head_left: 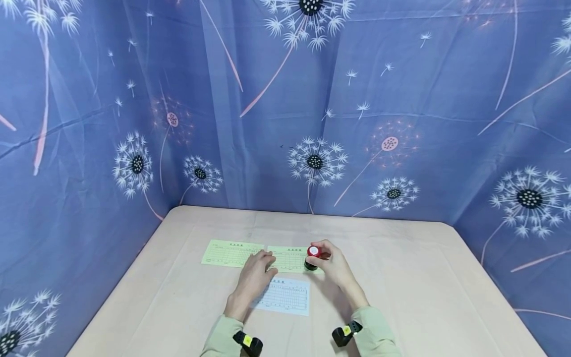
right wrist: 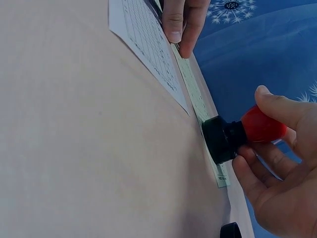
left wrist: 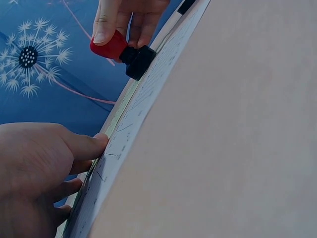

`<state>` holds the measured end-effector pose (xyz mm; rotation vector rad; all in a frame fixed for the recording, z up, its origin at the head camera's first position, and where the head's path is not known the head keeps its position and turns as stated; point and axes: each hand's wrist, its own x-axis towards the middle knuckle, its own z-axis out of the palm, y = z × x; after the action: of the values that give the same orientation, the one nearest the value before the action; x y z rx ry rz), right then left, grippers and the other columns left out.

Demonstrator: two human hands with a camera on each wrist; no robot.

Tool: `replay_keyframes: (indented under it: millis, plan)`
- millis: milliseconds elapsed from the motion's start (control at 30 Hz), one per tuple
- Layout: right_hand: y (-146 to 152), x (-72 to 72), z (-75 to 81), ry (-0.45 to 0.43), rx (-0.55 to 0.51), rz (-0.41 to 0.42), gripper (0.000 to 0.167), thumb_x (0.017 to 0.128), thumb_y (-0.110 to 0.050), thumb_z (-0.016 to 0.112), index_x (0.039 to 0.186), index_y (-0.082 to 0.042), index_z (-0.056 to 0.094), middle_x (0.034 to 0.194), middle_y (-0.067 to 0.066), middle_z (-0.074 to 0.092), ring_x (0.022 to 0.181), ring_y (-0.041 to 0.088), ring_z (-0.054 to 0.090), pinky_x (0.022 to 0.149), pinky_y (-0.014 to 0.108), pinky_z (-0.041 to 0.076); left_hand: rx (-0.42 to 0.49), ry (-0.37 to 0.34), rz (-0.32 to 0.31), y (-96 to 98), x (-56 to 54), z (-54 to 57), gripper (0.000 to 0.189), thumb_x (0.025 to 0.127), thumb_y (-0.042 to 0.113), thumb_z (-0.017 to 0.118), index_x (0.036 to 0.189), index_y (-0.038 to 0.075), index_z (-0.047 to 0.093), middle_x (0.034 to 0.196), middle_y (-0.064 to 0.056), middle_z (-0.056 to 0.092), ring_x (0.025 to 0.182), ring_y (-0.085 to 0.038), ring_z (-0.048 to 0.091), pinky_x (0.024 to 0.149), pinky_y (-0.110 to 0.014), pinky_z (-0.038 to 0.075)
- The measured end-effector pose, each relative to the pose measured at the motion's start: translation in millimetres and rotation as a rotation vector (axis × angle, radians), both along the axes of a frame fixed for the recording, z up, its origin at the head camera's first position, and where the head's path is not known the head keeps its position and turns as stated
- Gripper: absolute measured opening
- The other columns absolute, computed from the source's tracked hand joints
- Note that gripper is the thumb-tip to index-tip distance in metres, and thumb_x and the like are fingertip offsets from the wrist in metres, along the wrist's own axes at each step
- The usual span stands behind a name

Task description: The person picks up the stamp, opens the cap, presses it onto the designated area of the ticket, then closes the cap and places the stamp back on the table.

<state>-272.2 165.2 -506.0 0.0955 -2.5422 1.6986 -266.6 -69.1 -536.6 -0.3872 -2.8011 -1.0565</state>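
My right hand (head_left: 335, 265) grips the red handle of a stamp (right wrist: 260, 126) with thumb and fingers. Its black base (right wrist: 218, 140) faces down at the right part of a green form (head_left: 290, 259), overlapping it in the head view. My left hand (head_left: 255, 275) rests with relaxed fingers over the inner edges of the two green forms, its fingertips at the paper. The other green form (head_left: 225, 252) lies to its left. Nearer to me is a pale blue form (head_left: 287, 299), partly hidden by the left hand and forearm.
The forms lie on a beige-covered table (head_left: 424, 287). A blue curtain (head_left: 267, 148) with dandelion prints stands behind it and at both sides. A small black object (right wrist: 231, 230) shows at the bottom edge of the right wrist view.
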Motion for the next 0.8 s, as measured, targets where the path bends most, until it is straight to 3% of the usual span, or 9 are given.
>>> replay_keyframes:
  millis: [267,800]
  plan:
    - [-0.4,1.2,2.4,-0.017,-0.006,0.0,0.041,0.083,-0.009,0.079,0.121,-0.006,0.065,0.104,0.01,0.071,0.089,0.015,0.063,0.084,0.028,0.05,0.008,0.001,-0.001,0.6,1.1,1.5,0.036,0.094,0.023,0.067,0.124,0.003,0.067,0.137,-0.013,0.059,0.139,-0.035,0.045,0.126,-0.05,0.015]
    - [0.0,-0.4,0.4,-0.02,-0.012,0.003,0.041,0.084,-0.009,0.079,0.122,-0.003,0.064,0.104,0.01,0.071,0.089,0.014,0.063,0.08,0.025,0.05,0.011,0.004,-0.013,-0.8,0.6,0.9,0.035,0.095,0.022,0.067,0.124,0.002,0.067,0.136,-0.013,0.059,0.139,-0.034,0.046,0.126,-0.051,0.017]
